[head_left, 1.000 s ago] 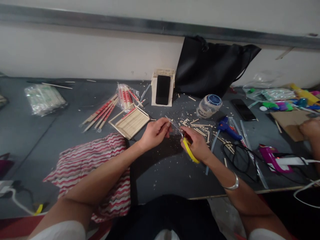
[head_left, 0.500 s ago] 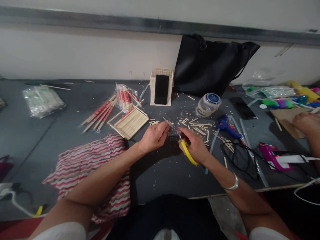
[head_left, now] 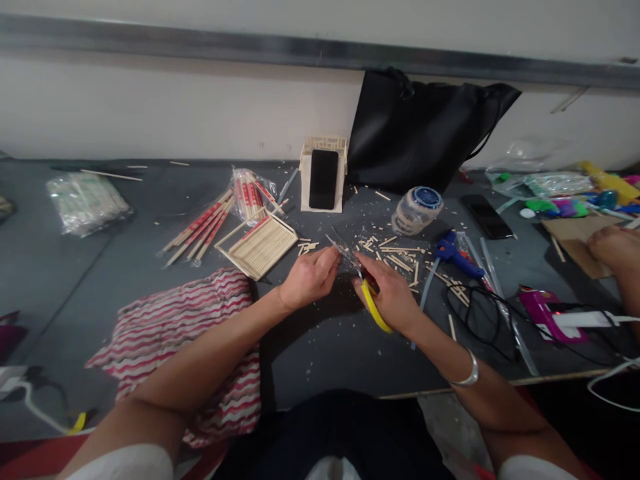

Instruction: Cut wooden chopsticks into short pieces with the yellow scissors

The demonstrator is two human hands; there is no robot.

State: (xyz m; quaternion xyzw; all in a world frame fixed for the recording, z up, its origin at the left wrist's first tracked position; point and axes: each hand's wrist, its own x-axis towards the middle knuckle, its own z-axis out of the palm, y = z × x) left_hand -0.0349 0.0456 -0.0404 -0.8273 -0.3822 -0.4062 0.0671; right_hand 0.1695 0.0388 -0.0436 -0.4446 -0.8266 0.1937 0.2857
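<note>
My right hand [head_left: 387, 293] is closed round the yellow handles of a pair of scissors [head_left: 374, 310], whose blades point up and left, slightly apart. The fingers of my left hand [head_left: 311, 277] are pinched together close by the blades; what they hold is too small to make out. Beyond my hands lie many short cut pieces of wooden stick [head_left: 397, 259]. To the left of my left hand rests a small frame of glued sticks [head_left: 263, 247]. Past it are red-wrapped chopsticks [head_left: 203, 223], some loose and some in a plastic bag.
A phone [head_left: 323, 179] leans on a stick-built stand. Nearby are a jar with a blue lid [head_left: 417, 210], a blue glue gun [head_left: 457, 257], a black bag [head_left: 425, 133] and a striped cloth [head_left: 200, 333]. Another person's hand [head_left: 617, 247] is at the right edge by some cardboard.
Both hands have dipped very slightly toward me, the scissors turning a little with the right hand. The other things have not moved.
</note>
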